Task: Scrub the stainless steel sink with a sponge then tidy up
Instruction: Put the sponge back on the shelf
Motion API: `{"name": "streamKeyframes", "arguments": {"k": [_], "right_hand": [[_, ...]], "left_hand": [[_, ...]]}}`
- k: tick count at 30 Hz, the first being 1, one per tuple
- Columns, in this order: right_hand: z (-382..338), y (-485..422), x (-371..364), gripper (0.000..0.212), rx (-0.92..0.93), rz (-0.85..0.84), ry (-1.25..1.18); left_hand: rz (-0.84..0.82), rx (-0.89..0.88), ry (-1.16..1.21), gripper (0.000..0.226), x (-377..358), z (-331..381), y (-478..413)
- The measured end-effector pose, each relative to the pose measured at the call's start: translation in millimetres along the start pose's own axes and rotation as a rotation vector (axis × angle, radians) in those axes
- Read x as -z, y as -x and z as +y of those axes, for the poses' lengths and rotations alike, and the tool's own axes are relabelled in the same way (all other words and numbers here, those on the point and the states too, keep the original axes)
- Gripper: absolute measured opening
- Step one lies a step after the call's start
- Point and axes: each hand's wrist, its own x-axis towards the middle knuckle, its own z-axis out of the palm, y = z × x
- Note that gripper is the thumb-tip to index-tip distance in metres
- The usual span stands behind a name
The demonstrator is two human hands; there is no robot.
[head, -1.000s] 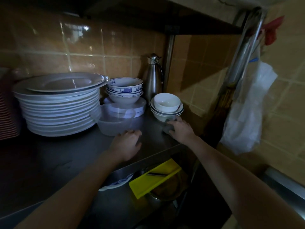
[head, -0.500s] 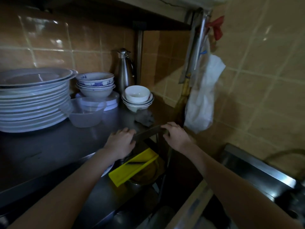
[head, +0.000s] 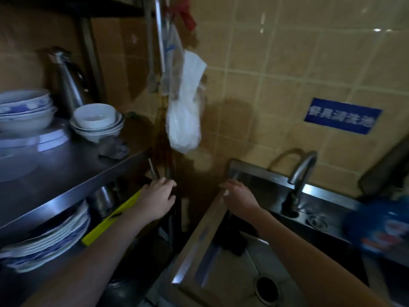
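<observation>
Both empty with loose fingers, the left hand (head: 156, 200) and right hand (head: 239, 196) hover near the sink (head: 199, 235) while the likely sponge (head: 114, 148) lies on the shelf (head: 66, 171), so tidying seems in hand and the next move probably needs a fresh grasp.

Blue-patterned white bowls (head: 24, 107), yellow board (head: 110, 220), blue sign (head: 343, 115), seemingly grey rag (head: 114, 148).

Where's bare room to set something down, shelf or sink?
On the shelf, a bare steel strip runs along the front edge, before the rag and bowls. The sink floor is open between drain and left wall. Crowded: shelf back, and below around the plates.
</observation>
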Motion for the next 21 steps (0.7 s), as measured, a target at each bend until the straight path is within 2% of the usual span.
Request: {"name": "streamKeyframes", "arguments": {"k": [11,21], "right_hand": [[119,99,24,0.042,-0.298,0.081,0.017],[206,174,48,0.043,-0.5,0.146,0.003]], "left_hand": [[-0.082,-0.253,-0.011,0.037,-49,117,-46],[-0.071,-0.455,0.032,0.034,-88,225,-74]]}}
